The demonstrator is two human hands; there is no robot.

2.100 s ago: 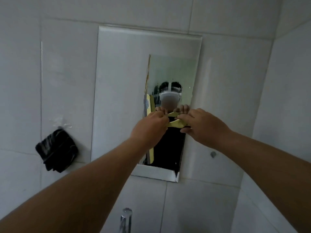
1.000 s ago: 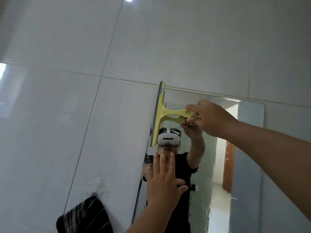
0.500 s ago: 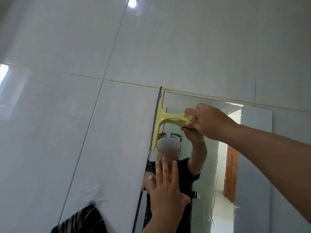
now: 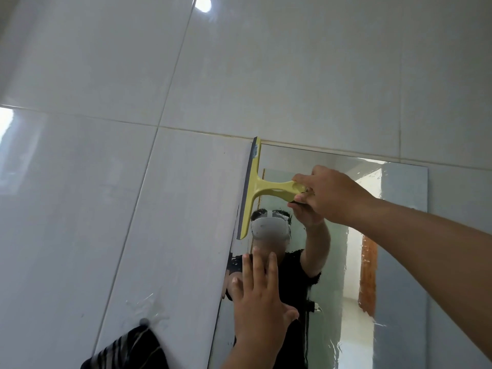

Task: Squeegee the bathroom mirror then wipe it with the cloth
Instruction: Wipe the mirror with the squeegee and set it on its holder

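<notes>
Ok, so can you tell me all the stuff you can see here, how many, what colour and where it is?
squeegee: one, yellow with a dark blade, upright against the mirror's top left edge
mirror: one, shiny and streaky wet, on the wall at right of centre
cloth: one, black with pale stripes, hanging from a wall hook at bottom left
wall hook: one, grey on a clear sticky pad, just above the cloth
wall tiles: many, glossy white, all around the mirror
right hand: one, gripping the squeegee handle
left hand: one, open, palm toward the lower left of the mirror
</notes>
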